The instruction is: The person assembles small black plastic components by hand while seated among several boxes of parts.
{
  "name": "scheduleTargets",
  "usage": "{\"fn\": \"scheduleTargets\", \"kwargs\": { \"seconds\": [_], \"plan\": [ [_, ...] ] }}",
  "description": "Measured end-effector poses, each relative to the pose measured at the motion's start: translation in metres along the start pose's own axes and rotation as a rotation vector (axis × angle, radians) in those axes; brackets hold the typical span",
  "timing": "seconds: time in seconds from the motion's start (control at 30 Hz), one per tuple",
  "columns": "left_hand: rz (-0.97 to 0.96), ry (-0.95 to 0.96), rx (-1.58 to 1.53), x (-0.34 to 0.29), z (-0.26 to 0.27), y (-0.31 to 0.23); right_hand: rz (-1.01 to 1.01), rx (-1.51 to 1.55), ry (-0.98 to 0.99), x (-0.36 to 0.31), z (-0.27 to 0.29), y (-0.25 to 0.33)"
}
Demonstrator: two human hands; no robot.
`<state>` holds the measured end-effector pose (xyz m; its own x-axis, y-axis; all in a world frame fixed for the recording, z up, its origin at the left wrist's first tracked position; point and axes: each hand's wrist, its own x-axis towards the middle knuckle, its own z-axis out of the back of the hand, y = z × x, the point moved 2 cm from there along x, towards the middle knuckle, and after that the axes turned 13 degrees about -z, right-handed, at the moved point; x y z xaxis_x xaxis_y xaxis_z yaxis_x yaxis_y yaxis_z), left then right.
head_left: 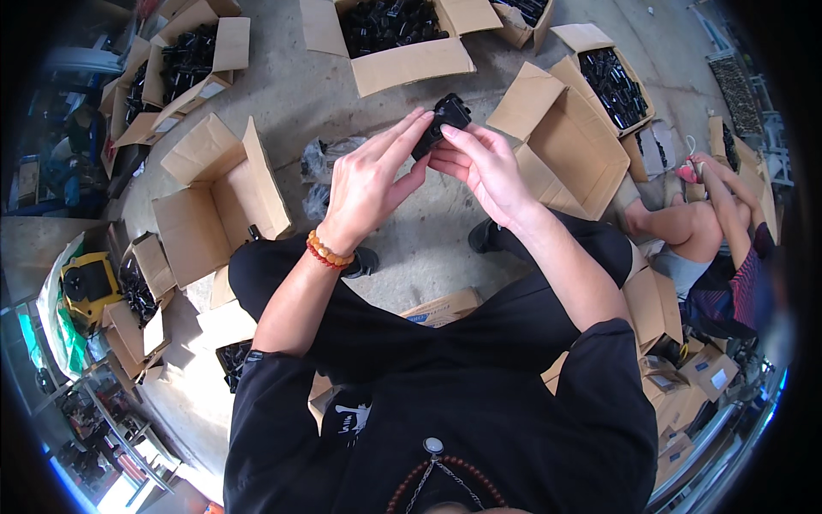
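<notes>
Both hands meet over the floor in front of me, around a small black plastic part [445, 120] with a boxy end. My left hand [374, 169], with beaded bracelets at the wrist, presses its fingertips against the part's left side. From the right, my right hand [482, 165] pinches it, the thumb lying on its face and the fingers curled beneath. The part is tilted, its boxy end pointing up and away. Fingers hide its lower portion, so its exact kind cannot be made out.
A carton [402, 73] of black parts stands ahead, another [612, 90] at far right. Open cartons flank me on the left [184, 227] and right [582, 146]. Clear plastic bags [321, 163] lie on the concrete. Another person [711, 231] sits at the right.
</notes>
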<state>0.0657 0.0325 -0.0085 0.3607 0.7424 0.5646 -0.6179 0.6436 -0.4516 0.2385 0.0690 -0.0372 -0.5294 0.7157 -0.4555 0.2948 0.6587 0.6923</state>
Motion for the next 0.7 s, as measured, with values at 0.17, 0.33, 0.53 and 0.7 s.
{"fn": "scheduleTargets", "kwargs": {
  "seconds": [0.17,0.33,0.53,0.7],
  "plan": [
    [0.016,-0.016,-0.103,0.001,0.001,0.001,0.029,0.079,0.091,0.001,0.005,-0.002],
    [0.128,-0.06,-0.344,0.003,0.001,0.001,0.068,-0.081,0.028,0.0,0.003,0.003],
    [0.602,-0.003,-1.074,-0.009,-0.015,0.018,0.069,-0.242,0.0,-0.001,-0.001,0.002],
    [0.671,-0.018,-1.097,-0.018,-0.027,0.015,0.022,-0.369,-0.082,0.004,0.004,0.0]
  ]
}}
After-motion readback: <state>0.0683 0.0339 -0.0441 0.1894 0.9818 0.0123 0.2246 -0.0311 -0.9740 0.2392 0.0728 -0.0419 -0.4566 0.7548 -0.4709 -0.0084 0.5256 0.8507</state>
